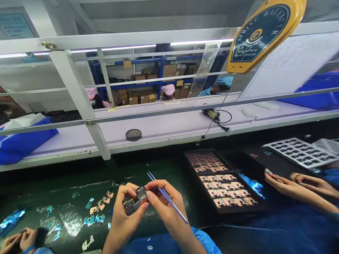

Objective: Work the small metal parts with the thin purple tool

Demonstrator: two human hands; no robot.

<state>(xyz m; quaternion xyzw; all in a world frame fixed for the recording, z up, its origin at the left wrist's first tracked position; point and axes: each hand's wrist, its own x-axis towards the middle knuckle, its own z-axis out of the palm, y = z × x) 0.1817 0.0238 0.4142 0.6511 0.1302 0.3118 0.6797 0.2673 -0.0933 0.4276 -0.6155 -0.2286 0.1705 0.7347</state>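
My left hand [125, 210] is closed around several small dark grey blocky parts [130, 204], gathered against the palm and fingers. With thumb and fingertips, my right hand [165, 201] pinches another small grey part [141, 193] at the upper end of that group. A pair of blue-and-silver tweezers [168, 199] is tucked in the same hand, tips pointing up and left. Left of my hands, thin copper-coloured pieces [101, 205] and blue film-covered pieces [94, 219] lie loose on the dark green work surface [87, 188]. The exact kind of the grey parts cannot be made out.
A black tray [197, 176] with rows of copper-coloured pieces lies to the right. Beyond it are a co-worker's hands [293, 185] and a white slotted tray [302, 152]. Another co-worker's hands [22, 240] appear at lower left. A spring balancer [267, 35] hangs overhead.
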